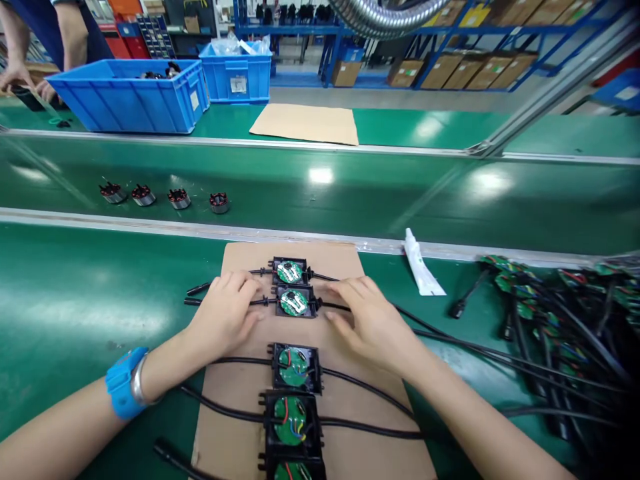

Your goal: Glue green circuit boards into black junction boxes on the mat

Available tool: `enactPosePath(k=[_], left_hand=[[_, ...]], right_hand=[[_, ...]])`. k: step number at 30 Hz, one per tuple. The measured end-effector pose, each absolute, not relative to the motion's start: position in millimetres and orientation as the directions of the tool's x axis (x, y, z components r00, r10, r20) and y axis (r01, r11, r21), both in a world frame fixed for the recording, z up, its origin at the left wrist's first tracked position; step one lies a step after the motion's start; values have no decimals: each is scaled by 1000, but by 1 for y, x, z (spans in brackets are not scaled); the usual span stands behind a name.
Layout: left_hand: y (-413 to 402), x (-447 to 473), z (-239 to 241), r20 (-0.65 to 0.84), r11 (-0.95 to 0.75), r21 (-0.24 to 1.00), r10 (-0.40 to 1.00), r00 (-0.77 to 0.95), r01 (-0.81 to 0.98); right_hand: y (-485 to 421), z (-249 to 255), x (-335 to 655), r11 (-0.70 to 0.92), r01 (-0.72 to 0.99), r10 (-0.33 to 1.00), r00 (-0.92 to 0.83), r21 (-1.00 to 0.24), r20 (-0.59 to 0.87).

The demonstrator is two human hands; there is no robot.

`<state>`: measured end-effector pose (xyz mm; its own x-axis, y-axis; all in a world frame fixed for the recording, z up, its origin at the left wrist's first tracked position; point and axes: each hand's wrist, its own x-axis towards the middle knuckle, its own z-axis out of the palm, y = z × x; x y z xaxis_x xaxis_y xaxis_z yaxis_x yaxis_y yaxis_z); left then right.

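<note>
Several black plastic housings with round green circuit boards lie in a column on a cardboard sheet (pixel 240 393). The topmost housing (pixel 289 271) and the second housing (pixel 295 302) sit close together, each board bearing a white squiggle. Lower down, the third housing (pixel 295 368) and fourth housing (pixel 293 421) show coloured wires on their boards. My left hand (pixel 227 312) is beside the upper pair's left cables, thumb and fingers apart. On the other side, my right hand (pixel 373 323) hovers around the second housing's right cable, its thumb and fingers parted. Neither visibly grips anything.
A white squeeze tube (pixel 423 263) lies right of the cardboard. Tangled cables with boards (pixel 555 333) pile up at the right. Several motor stators (pixel 179 198) stand beyond the metal rail. Behind them are a blue bin (pixel 135 100) and another person's hands (pixel 25 80).
</note>
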<state>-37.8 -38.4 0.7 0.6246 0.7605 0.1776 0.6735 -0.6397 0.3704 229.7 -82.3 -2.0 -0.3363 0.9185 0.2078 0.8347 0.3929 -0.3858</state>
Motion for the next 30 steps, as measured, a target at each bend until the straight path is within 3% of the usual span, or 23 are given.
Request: enactPosePath(k=[2, 5, 8, 15, 24, 30], left_hand=[[-30, -35, -3, 150, -638, 338, 762, 630, 692], [-27, -33, 2, 123, -622, 436, 757, 642, 650], [-30, -29, 16, 110, -585, 526, 767, 633, 618], [-28, -25, 35, 33, -532, 493, 802, 596, 688], [-33, -15, 33, 30, -545, 522, 780, 624, 656], [-28, -7, 16, 3, -581, 457, 758, 652, 673]], right_hand=[[-78, -13, 237, 381, 825, 923, -314, -418, 222], [-88, -10, 235, 424, 794, 898, -307, -435, 315], [-103, 14, 225, 483, 778, 874, -400, -401, 277], [-112, 36, 213, 522, 815, 842, -444, -253, 307], [-112, 27, 202, 473, 829, 869, -495, -298, 5], [-94, 28, 187, 456, 862, 881, -472, -223, -24]])
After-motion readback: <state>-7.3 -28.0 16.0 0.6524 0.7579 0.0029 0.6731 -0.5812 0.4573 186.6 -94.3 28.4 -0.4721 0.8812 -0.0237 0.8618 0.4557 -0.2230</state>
